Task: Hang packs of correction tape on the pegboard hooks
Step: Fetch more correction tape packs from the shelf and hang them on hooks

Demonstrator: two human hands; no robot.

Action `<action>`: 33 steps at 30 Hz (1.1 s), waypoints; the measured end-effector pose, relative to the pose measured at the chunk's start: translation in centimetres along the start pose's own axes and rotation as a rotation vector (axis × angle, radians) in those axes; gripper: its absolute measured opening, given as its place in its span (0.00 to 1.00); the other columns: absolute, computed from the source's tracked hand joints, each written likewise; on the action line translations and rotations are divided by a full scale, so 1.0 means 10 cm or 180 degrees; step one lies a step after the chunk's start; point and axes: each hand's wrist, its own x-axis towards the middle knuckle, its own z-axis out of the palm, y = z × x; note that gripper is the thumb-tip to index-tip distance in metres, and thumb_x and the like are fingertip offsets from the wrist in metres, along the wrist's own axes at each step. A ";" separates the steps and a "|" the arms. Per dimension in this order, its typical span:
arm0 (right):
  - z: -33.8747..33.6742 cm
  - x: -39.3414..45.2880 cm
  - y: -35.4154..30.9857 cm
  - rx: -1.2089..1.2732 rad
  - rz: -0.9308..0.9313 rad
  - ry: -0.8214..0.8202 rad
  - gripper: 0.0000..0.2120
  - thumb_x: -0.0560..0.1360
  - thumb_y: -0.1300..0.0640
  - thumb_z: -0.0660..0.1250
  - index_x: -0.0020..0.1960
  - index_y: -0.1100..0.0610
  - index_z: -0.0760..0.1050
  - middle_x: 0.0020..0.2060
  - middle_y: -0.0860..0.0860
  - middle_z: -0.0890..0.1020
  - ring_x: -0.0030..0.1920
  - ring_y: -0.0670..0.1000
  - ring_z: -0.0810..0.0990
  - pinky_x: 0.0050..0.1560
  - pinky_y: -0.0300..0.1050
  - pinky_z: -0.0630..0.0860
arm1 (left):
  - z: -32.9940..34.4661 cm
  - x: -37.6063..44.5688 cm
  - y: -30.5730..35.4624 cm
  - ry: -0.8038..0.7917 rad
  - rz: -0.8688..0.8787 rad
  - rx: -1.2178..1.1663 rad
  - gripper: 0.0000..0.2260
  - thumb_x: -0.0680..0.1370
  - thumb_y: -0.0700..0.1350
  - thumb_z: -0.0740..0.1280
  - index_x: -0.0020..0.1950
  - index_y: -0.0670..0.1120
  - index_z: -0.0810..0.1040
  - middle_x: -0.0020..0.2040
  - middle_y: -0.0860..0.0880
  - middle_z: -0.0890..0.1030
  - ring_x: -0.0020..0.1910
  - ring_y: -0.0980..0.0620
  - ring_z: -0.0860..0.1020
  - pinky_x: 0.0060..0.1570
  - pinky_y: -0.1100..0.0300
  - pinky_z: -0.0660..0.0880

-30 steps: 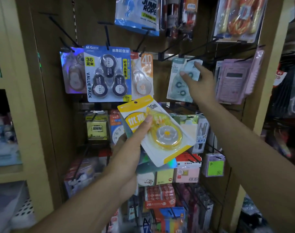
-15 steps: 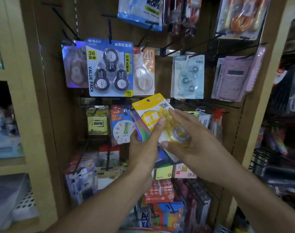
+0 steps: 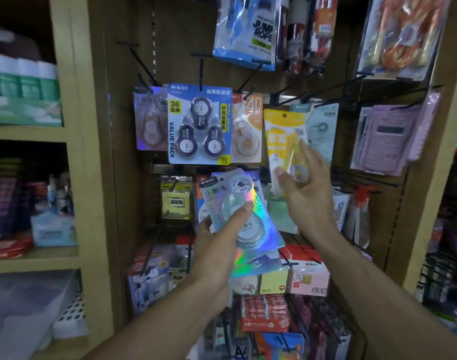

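Correction tape in a yellow pack is raised upright against the pegboard, its top hole level with the row of black hooks, just right of the orange pack and overlapping the pale blue pack. The right hand pinches the yellow pack's lower end between thumb and fingers; whether the hole is over a hook cannot be told. The left hand is lower and to the left, gripping a small stack of shiny silver packs, thumb across the front one. A blue three-roll value pack hangs at the upper left of the pegboard, beside a purple pack.
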 end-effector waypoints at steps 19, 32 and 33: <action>0.11 0.85 0.27 -0.1115 0.0012 0.0602 0.30 0.80 0.47 0.65 0.80 0.43 0.60 0.78 0.49 0.60 0.75 0.56 0.65 0.68 0.55 0.70 | 0.07 -0.19 0.34 -0.0423 0.0184 0.0221 0.24 0.62 0.57 0.79 0.57 0.55 0.80 0.51 0.51 0.86 0.49 0.46 0.85 0.48 0.41 0.81; 0.35 1.66 0.61 -0.1626 0.0566 -0.0625 0.36 0.77 0.47 0.71 0.80 0.49 0.60 0.76 0.56 0.63 0.71 0.62 0.71 0.71 0.57 0.70 | 0.23 -0.03 0.39 -0.0051 0.0181 0.0081 0.13 0.69 0.45 0.76 0.45 0.46 0.73 0.35 0.55 0.72 0.24 0.59 0.73 0.18 0.69 0.69; 0.38 1.72 0.64 -0.1721 0.0590 -0.0662 0.37 0.76 0.47 0.71 0.80 0.49 0.59 0.76 0.56 0.63 0.71 0.64 0.70 0.71 0.58 0.70 | 0.22 -0.05 0.36 -0.0092 0.0162 0.0142 0.16 0.70 0.45 0.75 0.53 0.44 0.73 0.39 0.53 0.69 0.27 0.60 0.68 0.21 0.68 0.67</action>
